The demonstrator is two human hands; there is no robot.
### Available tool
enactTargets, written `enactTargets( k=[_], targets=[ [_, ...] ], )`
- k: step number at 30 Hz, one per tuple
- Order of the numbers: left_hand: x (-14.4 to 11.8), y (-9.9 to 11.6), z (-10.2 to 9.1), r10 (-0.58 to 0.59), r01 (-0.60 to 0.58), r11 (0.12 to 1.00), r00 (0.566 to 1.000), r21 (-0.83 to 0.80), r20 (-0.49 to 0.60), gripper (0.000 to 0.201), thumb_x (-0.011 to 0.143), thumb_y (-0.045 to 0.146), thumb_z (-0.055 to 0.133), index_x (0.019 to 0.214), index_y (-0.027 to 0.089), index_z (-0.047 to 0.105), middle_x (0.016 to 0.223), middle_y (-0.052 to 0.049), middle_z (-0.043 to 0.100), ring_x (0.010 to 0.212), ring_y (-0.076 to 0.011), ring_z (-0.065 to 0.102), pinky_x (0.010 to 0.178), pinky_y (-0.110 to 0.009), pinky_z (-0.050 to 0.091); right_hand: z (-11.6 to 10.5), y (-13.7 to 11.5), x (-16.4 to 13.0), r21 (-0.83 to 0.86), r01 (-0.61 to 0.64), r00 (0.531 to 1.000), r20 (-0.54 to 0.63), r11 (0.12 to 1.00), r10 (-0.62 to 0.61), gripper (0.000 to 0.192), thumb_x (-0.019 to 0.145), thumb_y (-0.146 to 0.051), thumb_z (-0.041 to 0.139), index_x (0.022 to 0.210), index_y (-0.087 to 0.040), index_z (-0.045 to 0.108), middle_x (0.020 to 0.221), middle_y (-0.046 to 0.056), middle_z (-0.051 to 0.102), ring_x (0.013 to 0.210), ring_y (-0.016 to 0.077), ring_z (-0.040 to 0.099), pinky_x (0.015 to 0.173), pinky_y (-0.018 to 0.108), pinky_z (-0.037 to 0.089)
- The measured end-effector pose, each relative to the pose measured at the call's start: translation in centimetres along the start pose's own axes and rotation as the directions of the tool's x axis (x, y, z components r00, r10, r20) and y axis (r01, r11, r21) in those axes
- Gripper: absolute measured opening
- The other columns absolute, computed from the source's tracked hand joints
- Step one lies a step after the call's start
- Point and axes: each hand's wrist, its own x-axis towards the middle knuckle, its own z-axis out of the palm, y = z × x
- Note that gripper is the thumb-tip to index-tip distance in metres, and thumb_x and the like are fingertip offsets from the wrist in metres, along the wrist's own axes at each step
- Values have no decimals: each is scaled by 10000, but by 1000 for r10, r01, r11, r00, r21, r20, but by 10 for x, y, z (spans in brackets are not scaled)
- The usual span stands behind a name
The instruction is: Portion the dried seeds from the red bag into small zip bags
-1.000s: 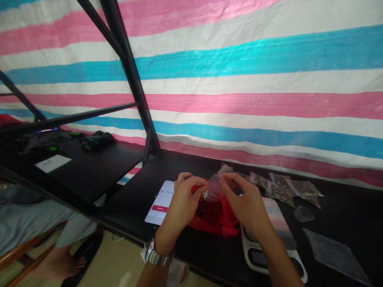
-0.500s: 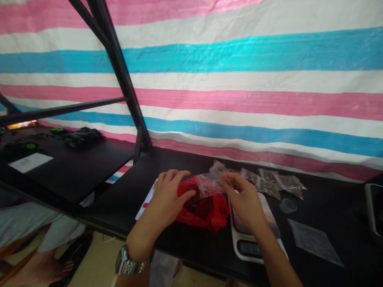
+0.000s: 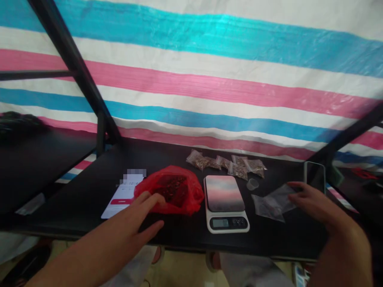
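My left hand [image 3: 143,213] lies at the near left rim of a red plastic bag [image 3: 194,195], its thumb and fingers apart and holding nothing. Small dark brown pieces [image 3: 175,187] show inside the open bag. Off to the right, my right hand [image 3: 308,199] pinches the edge of a clear zip bag [image 3: 281,198]. This bag overlaps another clear bag [image 3: 271,213] lying flat on the black table. Between my hands stands a white kitchen scale [image 3: 226,193] with a lit display; its plate bears nothing.
Several small filled zip bags [image 3: 237,170] lie along the back of the table. A small clear cup [image 3: 253,184] sits right of the scale. A white sheet or screen [image 3: 119,199] lies left of the red bag. A phone-like device [image 3: 314,175] is beyond my right hand.
My right hand has carried the clear zip bag from above the red bag to the right, over the other clear bag. My left hand has drawn back toward me. The view has turned right.
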Motion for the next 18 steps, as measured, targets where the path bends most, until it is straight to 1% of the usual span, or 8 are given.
enactTargets(
  k=[2, 3, 6, 9, 12, 15, 16, 18],
  targets=[
    [-2, -2, -5, -51, 51, 998, 998, -36, 22, 291, 910, 503, 615, 1138, 363, 728, 1185, -38, 757, 1095, -318, 724, 1018, -449, 564, 14, 3, 2, 13, -67, 984, 166, 998, 64, 502, 836, -175, 635, 1330, -111, 700, 808, 121, 804, 752, 288, 798, 682, 352, 603],
    [-2, -1, -8, -86, 86, 995, 996, -45, 5, 265, 911, 489, 598, 1105, 364, 729, 1142, -26, 772, 1057, -318, 730, 1004, -464, 567, 21, 2, 4, 6, -83, 979, 190, 997, 80, 533, 834, -184, 635, 1359, -102, 679, 850, 121, 805, 795, 285, 799, 718, 351, 606],
    [-1, 7, -21, -156, 149, 987, 980, -65, -120, 223, 896, 482, 549, 996, 381, 721, 998, 6, 801, 960, -331, 734, 963, -514, 574, 34, -4, 9, -61, -69, 992, 104, 996, 75, 601, 775, -220, 714, 1369, -135, 679, 971, 148, 785, 954, 328, 777, 823, 392, 591],
    [-2, 17, -28, -166, 153, 985, 970, -86, -180, 213, 879, 505, 537, 925, 389, 710, 878, 22, 803, 858, -332, 730, 897, -518, 588, 35, -8, 10, -134, 26, 998, 56, 991, -19, 548, 679, -217, 766, 1227, -211, 752, 1058, 137, 759, 1067, 354, 733, 890, 410, 564],
    [-3, 21, -26, -179, 162, 981, 971, -111, -162, 221, 896, 493, 526, 910, 375, 713, 841, 22, 793, 817, -311, 727, 846, -484, 592, 34, -12, 4, -118, 149, 978, 161, 982, -129, 338, 683, -218, 727, 1017, -219, 777, 948, 77, 754, 954, 283, 736, 831, 339, 562],
    [-2, 17, -22, -200, 186, 975, 973, -118, -114, 243, 902, 510, 534, 898, 354, 720, 835, 27, 786, 860, -305, 730, 866, -471, 582, 35, -19, -3, -42, 153, 961, 241, 987, -139, 174, 705, -247, 711, 871, -203, 739, 795, 48, 735, 773, 243, 710, 704, 312, 541],
    [-2, 15, -21, -205, 193, 974, 973, -116, -102, 251, 900, 515, 538, 897, 344, 722, 838, 28, 785, 874, -305, 731, 875, -470, 576, 35, -21, -5, -19, 148, 960, 245, 989, -139, 144, 707, -272, 726, 835, -205, 724, 768, 43, 733, 735, 234, 698, 672, 307, 531],
    [0, 10, -20, -200, 190, 975, 976, -113, -87, 273, 906, 524, 537, 932, 333, 731, 859, 28, 787, 871, -298, 729, 872, -459, 569, 36, -26, -8, 29, 140, 955, 259, 990, -143, 185, 688, -335, 783, 807, -213, 711, 756, 32, 743, 701, 222, 690, 631, 295, 520]
  ],
)
